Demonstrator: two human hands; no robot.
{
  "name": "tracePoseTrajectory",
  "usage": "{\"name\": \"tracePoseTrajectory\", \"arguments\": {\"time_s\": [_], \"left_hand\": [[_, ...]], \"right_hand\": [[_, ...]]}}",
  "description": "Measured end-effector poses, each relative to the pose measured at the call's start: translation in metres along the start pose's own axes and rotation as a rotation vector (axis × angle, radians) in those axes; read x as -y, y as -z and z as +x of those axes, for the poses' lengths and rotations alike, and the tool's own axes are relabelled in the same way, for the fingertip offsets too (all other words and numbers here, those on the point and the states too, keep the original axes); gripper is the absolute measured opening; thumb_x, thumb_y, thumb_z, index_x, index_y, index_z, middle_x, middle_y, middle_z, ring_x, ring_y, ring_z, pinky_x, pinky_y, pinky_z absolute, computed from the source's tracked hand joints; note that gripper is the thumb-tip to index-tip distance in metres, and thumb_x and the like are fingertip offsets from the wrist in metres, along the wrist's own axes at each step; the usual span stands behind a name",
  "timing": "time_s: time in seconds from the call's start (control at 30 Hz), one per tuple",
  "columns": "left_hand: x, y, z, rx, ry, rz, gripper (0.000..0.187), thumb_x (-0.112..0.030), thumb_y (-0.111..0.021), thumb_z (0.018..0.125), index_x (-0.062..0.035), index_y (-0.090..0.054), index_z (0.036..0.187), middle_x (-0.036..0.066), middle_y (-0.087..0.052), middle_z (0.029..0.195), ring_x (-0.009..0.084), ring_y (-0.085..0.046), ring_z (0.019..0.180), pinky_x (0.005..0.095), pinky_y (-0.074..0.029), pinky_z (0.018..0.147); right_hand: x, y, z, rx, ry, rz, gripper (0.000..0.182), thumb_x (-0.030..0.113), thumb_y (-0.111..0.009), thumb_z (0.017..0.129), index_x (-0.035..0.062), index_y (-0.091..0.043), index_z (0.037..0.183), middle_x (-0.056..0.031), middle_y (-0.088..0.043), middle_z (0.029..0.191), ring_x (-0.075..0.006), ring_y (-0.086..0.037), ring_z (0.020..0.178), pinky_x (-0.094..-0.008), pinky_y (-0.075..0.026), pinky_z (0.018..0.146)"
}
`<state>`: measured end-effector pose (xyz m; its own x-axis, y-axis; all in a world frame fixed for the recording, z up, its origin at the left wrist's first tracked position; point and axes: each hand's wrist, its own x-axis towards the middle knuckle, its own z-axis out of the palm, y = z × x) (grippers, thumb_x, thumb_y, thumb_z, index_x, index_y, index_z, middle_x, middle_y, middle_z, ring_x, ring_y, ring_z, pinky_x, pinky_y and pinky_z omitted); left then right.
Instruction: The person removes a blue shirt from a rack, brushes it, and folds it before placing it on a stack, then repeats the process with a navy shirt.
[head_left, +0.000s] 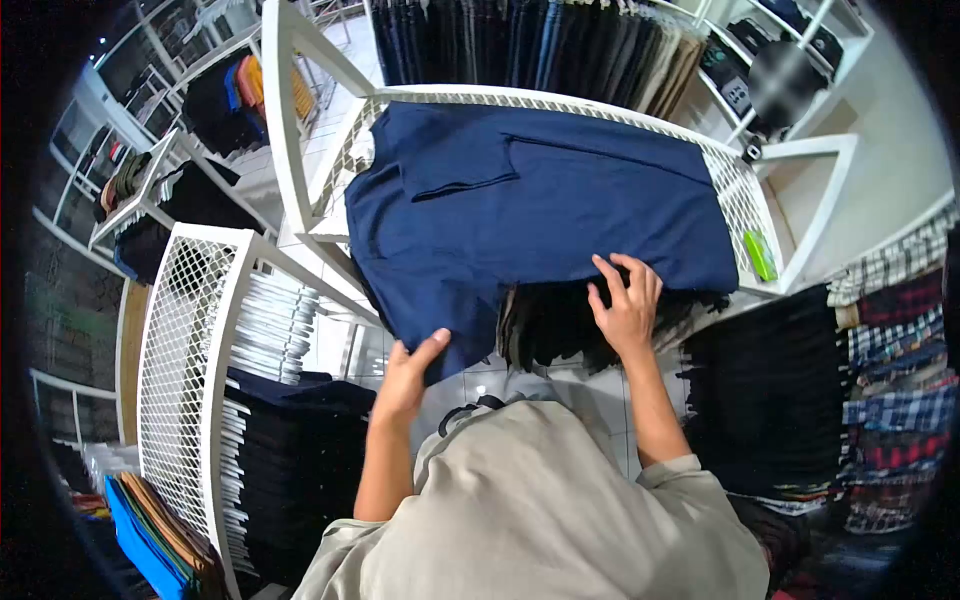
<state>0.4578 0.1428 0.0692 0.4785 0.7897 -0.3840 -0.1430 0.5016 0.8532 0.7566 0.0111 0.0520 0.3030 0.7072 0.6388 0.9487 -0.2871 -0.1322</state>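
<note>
A navy blue T-shirt (pixel 590 205) lies spread over a white mesh rack top in front of me, its neck end to the left and its hem to the right. One short sleeve lies folded onto the body; the other hangs over the near edge. My left hand (pixel 402 382) pinches that hanging sleeve, thumb on top and the other fingers hidden beneath the cloth. At the shirt's near side edge, my right hand (pixel 627 305) has its fingers spread and curved, the fingertips right by the fabric.
Dark garments (pixel 560 325) hang below the mesh rack top (pixel 745 200). A bright green item (pixel 759 256) lies at its right end. Another white mesh rack (pixel 185 350) stands at the left, beside dark hanging clothes. Checked shirts (pixel 900 410) hang on the right, and trousers (pixel 520 45) line the back.
</note>
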Motion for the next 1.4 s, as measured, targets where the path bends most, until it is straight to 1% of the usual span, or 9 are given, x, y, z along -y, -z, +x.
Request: {"name": "tracePoseTrajectory", "arguments": {"time_s": [0.17,0.5,0.7,0.8,0.9,0.97,1.1,1.27,1.4], "left_hand": [[-0.053,-0.011,-0.012,0.022,-0.194,-0.063,0.042,-0.021,-0.066,0.097,0.0066,-0.054,0.126,0.017,-0.066,0.117,0.0242,-0.069,0.100,0.0406,-0.061,0.081],[-0.097,-0.028,0.023,0.197,-0.367,-0.273,0.025,-0.021,-0.059,0.102,0.0012,-0.059,0.114,0.015,-0.071,0.100,0.0283,-0.073,0.091,0.0435,-0.061,0.083],[-0.134,-0.034,0.058,0.210,-0.420,-0.232,0.037,-0.027,-0.056,0.103,0.0010,-0.057,0.127,0.020,-0.070,0.114,0.0289,-0.071,0.102,0.0399,-0.060,0.086],[-0.157,-0.055,0.085,0.203,-0.426,-0.172,0.040,-0.029,-0.054,0.104,-0.0019,-0.053,0.134,0.020,-0.068,0.122,0.0286,-0.070,0.107,0.0371,-0.058,0.087],[-0.180,-0.078,0.129,0.179,-0.416,-0.141,0.041,-0.029,-0.053,0.105,-0.0025,-0.051,0.136,0.020,-0.068,0.124,0.0281,-0.069,0.111,0.0361,-0.057,0.087],[-0.190,-0.090,0.161,0.157,-0.413,-0.116,0.041,-0.029,-0.052,0.105,-0.0027,-0.050,0.136,0.019,-0.067,0.125,0.0277,-0.069,0.112,0.0355,-0.057,0.088],[-0.200,-0.111,0.216,0.075,-0.335,-0.071,0.043,-0.030,-0.052,0.105,-0.0004,-0.049,0.136,0.021,-0.065,0.129,0.0286,-0.067,0.116,0.0363,-0.056,0.091],[-0.178,-0.107,0.212,0.060,-0.547,0.359,0.057,-0.040,-0.058,0.102,0.0055,-0.055,0.135,0.019,-0.068,0.124,0.0277,-0.063,0.120,0.0353,-0.048,0.101],[-0.146,-0.067,0.162,-0.274,-0.944,0.883,0.032,-0.028,-0.067,0.096,-0.0017,-0.071,0.114,0.016,-0.071,0.108,0.0290,-0.064,0.111,0.0401,-0.048,0.095]], "right_hand": [[-0.025,0.002,-0.002,-0.064,-0.029,-0.099,0.057,0.001,-0.071,0.073,0.0166,-0.066,0.128,-0.0074,-0.058,0.123,-0.0286,-0.055,0.117,-0.0479,-0.040,0.101],[-0.133,0.049,-0.033,-0.194,-0.228,-0.320,0.035,0.002,-0.067,0.074,0.0117,-0.073,0.107,-0.0051,-0.064,0.104,-0.0269,-0.060,0.101,-0.0438,-0.044,0.093],[-0.176,0.085,-0.020,-0.209,-0.136,-0.280,0.012,0.004,-0.064,0.080,0.0076,-0.067,0.091,-0.0079,-0.065,0.093,-0.0297,-0.061,0.094,-0.0428,-0.045,0.086],[-0.191,0.091,0.015,-0.234,-0.165,-0.077,0.010,0.006,-0.064,0.082,0.0055,-0.064,0.092,-0.0106,-0.066,0.089,-0.0336,-0.061,0.086,-0.0438,-0.046,0.081],[-0.214,0.080,0.055,-0.192,-0.364,0.258,0.022,0.013,-0.068,0.090,0.0053,-0.067,0.110,-0.0120,-0.070,0.090,-0.0244,-0.063,0.078,-0.0348,-0.049,0.073],[-0.250,0.059,0.074,-0.129,-0.412,0.311,0.030,0.016,-0.073,0.090,0.0067,-0.067,0.118,-0.0117,-0.071,0.094,-0.0191,-0.063,0.084,-0.0314,-0.048,0.077],[-0.285,0.022,0.098,-0.035,-0.579,0.349,0.034,0.017,-0.077,0.088,0.0050,-0.067,0.119,-0.0161,-0.072,0.106,-0.0252,-0.068,0.097,-0.0351,-0.052,0.088],[-0.280,-0.006,0.098,-0.092,-0.573,0.012,0.040,0.027,-0.076,0.089,0.0043,-0.065,0.120,-0.0189,-0.070,0.108,-0.0323,-0.067,0.103,-0.0413,-0.051,0.091],[-0.211,0.003,0.098,-0.172,-0.455,0.063,0.039,0.026,-0.074,0.090,0.0054,-0.065,0.122,-0.0178,-0.068,0.111,-0.0311,-0.066,0.101,-0.0416,-0.050,0.092]]}}
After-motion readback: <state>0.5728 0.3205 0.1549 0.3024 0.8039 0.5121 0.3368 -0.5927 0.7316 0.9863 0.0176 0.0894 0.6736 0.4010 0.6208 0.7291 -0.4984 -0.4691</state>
